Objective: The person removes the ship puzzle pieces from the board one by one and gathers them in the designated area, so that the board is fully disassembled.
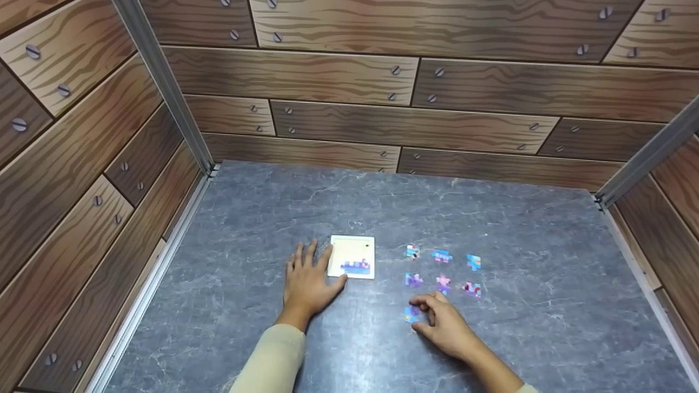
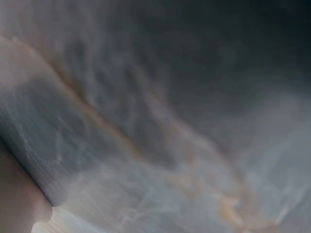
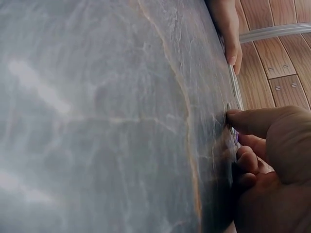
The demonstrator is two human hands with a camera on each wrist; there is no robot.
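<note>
A small white-rimmed puzzle tray (image 1: pixel 347 252) lies on the tabletop, with a strip of joined purple and blue puzzle pieces (image 1: pixel 356 267) in its lower right corner. My left hand (image 1: pixel 308 281) rests flat at the tray's left side, fingers spread, index finger and thumb right at its edge. To the right, my right hand (image 1: pixel 445 325) pinches a blue and purple puzzle piece (image 1: pixel 410 314) between thumb and fingers, low over the table. In the right wrist view the thumb (image 3: pixel 252 119) is against the piece, which is mostly hidden by the fingers.
Beyond the right hand lie several loose puzzle pieces in two rows, among them a blue one (image 1: pixel 474 262) and a pink one (image 1: pixel 443 283). The grey marbled tabletop (image 1: pixel 262 202) is bounded by wood-patterned walls (image 1: pixel 338 120) with metal edge rails.
</note>
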